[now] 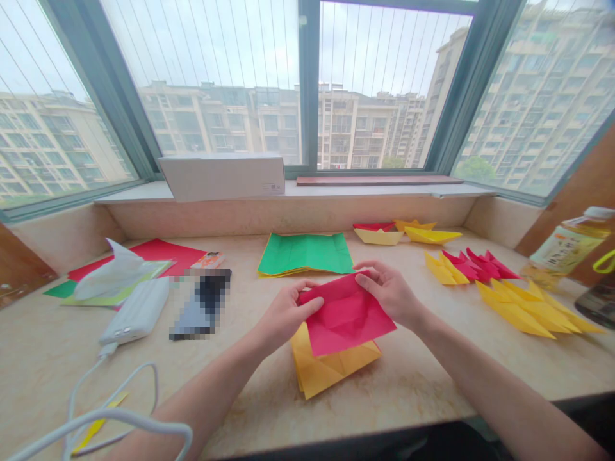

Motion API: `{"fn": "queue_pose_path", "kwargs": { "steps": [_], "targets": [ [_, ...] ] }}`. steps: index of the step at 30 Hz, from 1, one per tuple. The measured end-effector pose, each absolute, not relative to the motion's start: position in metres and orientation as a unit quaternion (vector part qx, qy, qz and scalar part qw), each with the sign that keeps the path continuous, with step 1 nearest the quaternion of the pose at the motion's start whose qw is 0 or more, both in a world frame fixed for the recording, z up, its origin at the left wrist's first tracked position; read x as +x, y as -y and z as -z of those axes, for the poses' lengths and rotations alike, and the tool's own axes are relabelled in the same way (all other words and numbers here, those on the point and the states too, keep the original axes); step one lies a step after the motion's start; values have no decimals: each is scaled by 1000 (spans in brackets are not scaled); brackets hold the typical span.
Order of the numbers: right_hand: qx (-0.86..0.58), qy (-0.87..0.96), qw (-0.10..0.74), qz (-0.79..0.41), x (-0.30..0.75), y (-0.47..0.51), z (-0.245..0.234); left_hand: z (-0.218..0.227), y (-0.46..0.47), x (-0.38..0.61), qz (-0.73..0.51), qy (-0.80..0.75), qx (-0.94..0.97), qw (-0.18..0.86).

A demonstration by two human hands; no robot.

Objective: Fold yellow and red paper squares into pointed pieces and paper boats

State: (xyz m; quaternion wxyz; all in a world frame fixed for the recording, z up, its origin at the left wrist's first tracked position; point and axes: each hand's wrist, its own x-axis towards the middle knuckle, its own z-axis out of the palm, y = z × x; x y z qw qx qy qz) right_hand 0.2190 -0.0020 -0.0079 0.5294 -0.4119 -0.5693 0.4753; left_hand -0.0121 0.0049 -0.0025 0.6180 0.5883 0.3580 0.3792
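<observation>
A creased sheet of red paper [348,317] is held up between both hands. My left hand [293,310] pinches its upper left corner, thumb on the near face. At its upper right edge, my right hand [387,291] grips it with the thumb in front and the fingers behind. Beneath the red paper, folded yellow-orange paper [312,371] lies on the counter, partly covered by it. Just beyond the hands rests green paper [307,253] with crease lines, and yellow paper shows under its near edge.
Folded paper boats [432,235] stand at the back right. Nearer are red folded pieces [480,266] and yellow folded pieces [533,307], beside a drink bottle [567,246]. On the left lie a blurred-out phone [202,304], a white power bank [137,310], a cable [110,416] and tissues [108,272].
</observation>
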Motion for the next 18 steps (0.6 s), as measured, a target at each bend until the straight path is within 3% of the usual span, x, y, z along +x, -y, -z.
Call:
{"fn": "queue_pose_path", "kwargs": {
  "steps": [4,14,18],
  "targets": [
    [-434,577,541,-431,222,0,9,1,-7,-13,-419,-337,549,640],
    [-313,753,398,-419,234,17,-4,-2,-13,-15,-554,-342,507,565],
    [-317,811,382,-311,232,18,1,0,-15,-18,-571,-355,517,529]
  ]
}}
